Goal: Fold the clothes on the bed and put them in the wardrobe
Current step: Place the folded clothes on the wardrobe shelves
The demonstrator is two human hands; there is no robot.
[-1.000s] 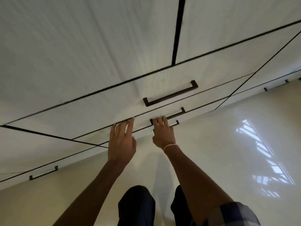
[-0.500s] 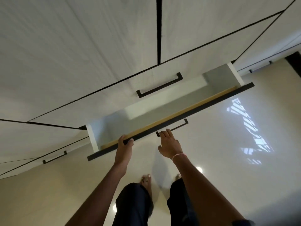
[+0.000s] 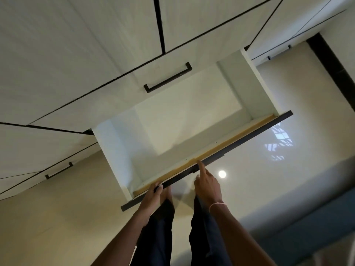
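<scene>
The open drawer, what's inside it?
Only the drawer's pale floor and side walls show; no clothes are visible. Its rear part is hidden under the closed drawer front above, and the left hand gripping the front edge covers a bit of that corner.

This looks like a bedroom in a home. A big white wardrobe (image 3: pixel 76 54) fills the far side, with flat doors and thin dark gaps between them. It has drawers with dark bar handles (image 3: pixel 168 78), and one drawer (image 3: pixel 192 116) is pulled out, white inside. The floor (image 3: pixel 57 217) is pale and shiny, like house tiles. On the right it shows a bright patch (image 3: pixel 279 144) shaped like a window. Near the middle is a small round spot (image 3: pixel 222 174) of lamp light.
</scene>
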